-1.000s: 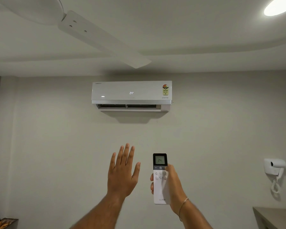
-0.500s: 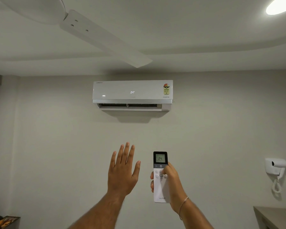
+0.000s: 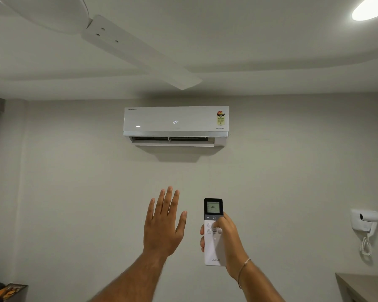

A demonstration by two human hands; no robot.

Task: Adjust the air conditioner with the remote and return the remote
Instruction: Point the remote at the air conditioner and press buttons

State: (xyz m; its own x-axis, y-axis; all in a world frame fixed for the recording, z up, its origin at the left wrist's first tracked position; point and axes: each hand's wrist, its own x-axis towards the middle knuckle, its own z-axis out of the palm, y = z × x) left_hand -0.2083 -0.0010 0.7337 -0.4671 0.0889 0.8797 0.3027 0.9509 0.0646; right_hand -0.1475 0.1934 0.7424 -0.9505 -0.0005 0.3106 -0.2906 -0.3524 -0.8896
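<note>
A white air conditioner [image 3: 176, 122] hangs high on the wall, its front showing 24 and its lower flap open. My right hand [image 3: 228, 238] grips a white remote [image 3: 213, 247] upright below the unit, thumb on the upper buttons. The remote's dark screen reads 24. My left hand [image 3: 163, 225] is raised beside it, palm toward the wall, fingers spread and holding nothing. A thin bracelet circles my right wrist.
A white ceiling fan blade [image 3: 140, 52] reaches overhead. A round ceiling light [image 3: 371, 8] glows at top right. A wall-mounted hair dryer [image 3: 366, 221] with a coiled cord hangs at right, above a counter corner [image 3: 362, 286]. Some items [image 3: 8, 290] lie at bottom left.
My right thumb has shifted up from the remote's middle buttons to the upper ones. Both hands stay raised in nearly the same place.
</note>
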